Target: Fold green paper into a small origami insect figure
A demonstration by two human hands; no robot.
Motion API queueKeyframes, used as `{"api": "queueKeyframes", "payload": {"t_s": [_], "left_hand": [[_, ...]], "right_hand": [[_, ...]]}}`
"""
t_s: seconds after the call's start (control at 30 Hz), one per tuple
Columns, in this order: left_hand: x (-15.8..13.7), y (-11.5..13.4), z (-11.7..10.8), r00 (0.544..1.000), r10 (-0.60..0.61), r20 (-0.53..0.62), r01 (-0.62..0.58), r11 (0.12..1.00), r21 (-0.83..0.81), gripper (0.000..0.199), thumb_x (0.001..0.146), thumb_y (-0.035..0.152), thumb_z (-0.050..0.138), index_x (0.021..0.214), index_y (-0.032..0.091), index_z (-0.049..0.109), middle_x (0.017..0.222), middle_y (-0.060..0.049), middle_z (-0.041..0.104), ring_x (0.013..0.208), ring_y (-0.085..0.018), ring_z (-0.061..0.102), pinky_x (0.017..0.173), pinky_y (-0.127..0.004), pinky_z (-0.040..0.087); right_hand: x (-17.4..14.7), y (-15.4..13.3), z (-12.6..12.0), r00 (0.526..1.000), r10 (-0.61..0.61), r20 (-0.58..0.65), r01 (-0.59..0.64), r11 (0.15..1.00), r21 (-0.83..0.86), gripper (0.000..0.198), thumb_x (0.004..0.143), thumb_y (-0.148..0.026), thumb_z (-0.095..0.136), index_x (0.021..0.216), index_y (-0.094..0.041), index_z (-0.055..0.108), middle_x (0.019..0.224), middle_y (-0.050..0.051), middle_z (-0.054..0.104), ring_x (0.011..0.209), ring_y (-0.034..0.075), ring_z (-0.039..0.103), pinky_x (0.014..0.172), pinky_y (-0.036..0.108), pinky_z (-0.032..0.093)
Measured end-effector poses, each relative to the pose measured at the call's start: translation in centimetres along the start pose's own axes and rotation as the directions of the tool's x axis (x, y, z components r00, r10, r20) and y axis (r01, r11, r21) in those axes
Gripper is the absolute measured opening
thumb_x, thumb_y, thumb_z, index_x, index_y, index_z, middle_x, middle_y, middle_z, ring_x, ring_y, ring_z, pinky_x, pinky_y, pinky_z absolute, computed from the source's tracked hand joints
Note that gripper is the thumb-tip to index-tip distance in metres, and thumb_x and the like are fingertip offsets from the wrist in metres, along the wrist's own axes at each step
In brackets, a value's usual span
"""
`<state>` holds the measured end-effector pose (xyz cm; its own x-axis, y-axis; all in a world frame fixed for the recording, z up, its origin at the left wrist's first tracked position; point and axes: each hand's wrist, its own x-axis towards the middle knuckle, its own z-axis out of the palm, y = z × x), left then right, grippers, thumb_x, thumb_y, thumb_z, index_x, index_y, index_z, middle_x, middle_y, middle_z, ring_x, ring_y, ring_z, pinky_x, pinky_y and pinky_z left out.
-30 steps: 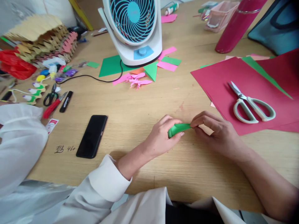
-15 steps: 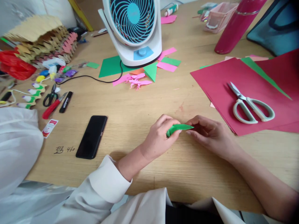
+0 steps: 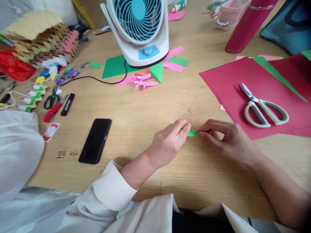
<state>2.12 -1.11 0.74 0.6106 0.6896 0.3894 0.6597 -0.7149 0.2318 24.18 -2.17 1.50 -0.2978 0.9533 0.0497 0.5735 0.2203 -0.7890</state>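
Note:
A small folded piece of green paper (image 3: 193,133) is stretched between my two hands, just above the wooden table. My left hand (image 3: 168,139) is closed around its left part, and the fingers hide most of it. The thumb and forefinger of my right hand (image 3: 224,137) pinch the paper's pointed right tip. Only a short green strip shows between the hands. Beyond them lie small pink folded paper figures (image 3: 145,83) and a green paper triangle (image 3: 157,72).
Grey-handled scissors (image 3: 263,106) rest on red paper sheets (image 3: 223,84) at right. A black phone (image 3: 95,140) lies left of my hands. Behind stand a white fan (image 3: 145,48) and a magenta bottle (image 3: 247,29). A red-handled knife (image 3: 54,110) and black scissors (image 3: 52,99) lie far left.
My left hand has turned over the green paper, covering more of it. My right hand has moved slightly right and now pinches the paper's tip.

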Motion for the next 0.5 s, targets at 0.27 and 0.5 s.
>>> {"api": "queueKeyframes", "payload": {"t_s": [0.27,0.5], "left_hand": [[0.03,0.24,0.18,0.999,0.041,-0.009,-0.04,0.995,0.091,0.022,0.1,0.017,0.044,0.117,0.015,0.058,0.116,-0.008,0.068,0.091,-0.014,0.069,0.078,-0.025,0.052],[-0.07,0.36,0.17,0.998,0.062,0.013,-0.063,0.992,0.112,0.019,0.096,0.015,0.051,0.112,0.016,0.06,0.12,-0.007,0.066,0.087,-0.013,0.068,0.073,-0.024,0.052]], "right_hand": [[-0.08,-0.52,0.29,0.997,-0.075,0.013,0.076,0.99,-0.117,0.014,0.091,-0.022,0.054,0.082,-0.023,0.063,0.077,0.002,0.061,0.058,0.013,0.054,0.055,0.03,0.042],[-0.29,-0.17,0.73,0.992,-0.123,0.008,0.12,0.954,-0.275,0.014,0.092,-0.017,0.05,0.09,-0.021,0.063,0.081,0.003,0.059,0.062,0.015,0.055,0.058,0.03,0.041]]}}
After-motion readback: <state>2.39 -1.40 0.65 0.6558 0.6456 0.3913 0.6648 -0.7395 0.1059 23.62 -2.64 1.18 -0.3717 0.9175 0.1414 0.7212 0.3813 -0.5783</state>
